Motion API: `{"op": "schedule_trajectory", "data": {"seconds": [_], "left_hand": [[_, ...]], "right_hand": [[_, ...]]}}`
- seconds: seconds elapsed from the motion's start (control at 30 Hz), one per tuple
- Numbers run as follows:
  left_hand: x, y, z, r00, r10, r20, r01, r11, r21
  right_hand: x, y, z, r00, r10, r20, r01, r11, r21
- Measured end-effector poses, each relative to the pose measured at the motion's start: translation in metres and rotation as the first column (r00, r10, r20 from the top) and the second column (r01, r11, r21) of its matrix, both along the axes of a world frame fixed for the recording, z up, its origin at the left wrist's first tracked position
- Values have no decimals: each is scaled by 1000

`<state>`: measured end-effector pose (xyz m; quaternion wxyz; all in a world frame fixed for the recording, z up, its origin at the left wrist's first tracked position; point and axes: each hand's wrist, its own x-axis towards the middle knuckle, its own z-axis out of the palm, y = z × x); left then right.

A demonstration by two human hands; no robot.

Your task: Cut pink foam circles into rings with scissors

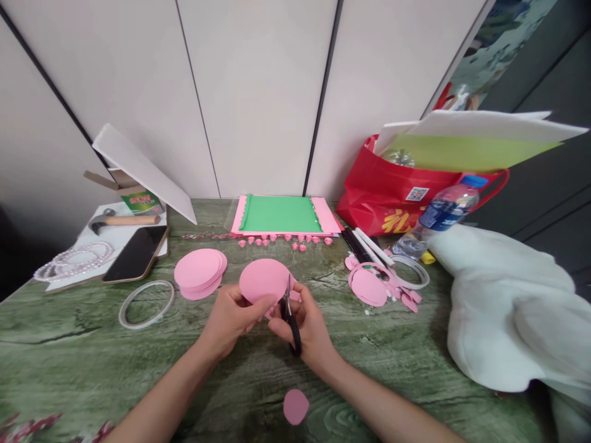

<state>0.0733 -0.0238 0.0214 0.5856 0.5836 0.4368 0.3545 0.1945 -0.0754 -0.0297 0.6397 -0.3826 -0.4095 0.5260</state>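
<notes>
A round pink paper disc (pixel 263 278) is held up over the table by my left hand (pixel 234 320), thumb on top and fingers beneath. My right hand (pixel 307 323) is closed round black-handled scissors (pixel 293 332), whose blades point away from me at the disc's right edge. More pink paper shows behind the blades, partly hidden by my fingers. A stack of pink discs (pixel 198 271) lies just left of my hands. Nearer to me, a small pink paper piece (pixel 296 407) rests on the wood-patterned table (pixel 240 394).
Tape rolls (pixel 124 315) lie left and right. Left are a phone (pixel 136 253), hammer (pixel 132 219) and beads (pixel 74 261). Green paper (pixel 281 213) lies behind small pink pieces. Pink scraps (pixel 369 288), pens (pixel 369 246), a bottle (pixel 443 212), red bag (pixel 369 191) and white plush object (pixel 489 314) stand right.
</notes>
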Motion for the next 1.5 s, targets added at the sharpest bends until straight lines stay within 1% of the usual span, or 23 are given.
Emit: {"op": "schedule_trajectory", "data": {"seconds": [0.17, 0.4, 0.6, 1.0, 1.07, 1.17, 1.27, 1.4, 1.5], "left_hand": [[1, 1, 1, 999, -2, 45, 1, 1000, 11], [0, 3, -2, 998, -2, 68, 0, 1000, 30], [0, 2, 1, 993, 15, 118, -17, 1000, 19], [0, 4, 1, 982, 29, 185, -36, 999, 35], [-1, 3, 2, 980, 13, 200, -18, 1000, 25], [-1, 2, 2, 976, -33, 217, 40, 999, -29], [0, 1, 0, 980, -48, 194, 59, 997, -51], [0, 1, -4, 995, 1, 105, 0, 1000, -17], [-1, 2, -4, 998, 38, 53, -39, 999, 17]], "right_hand": [[1, 1, -1, 1000, -13, 11, 13, 1000, 10], [2, 2, 0, 1000, 15, -22, -14, 999, 44], [2, 3, 0, 998, 25, -55, -25, 1000, -3], [4, 1, 0, 1000, 16, 6, -16, 999, -50], [3, 1, 0, 999, 28, 23, -27, 999, -39], [1, -1, 0, 998, 51, 44, -50, 999, -20], [-3, -3, 1, 997, 55, 50, -53, 998, -37], [-6, -4, 4, 997, 59, 53, -55, 996, -74], [-4, -4, 4, 996, 63, 55, -59, 995, -74]]}}
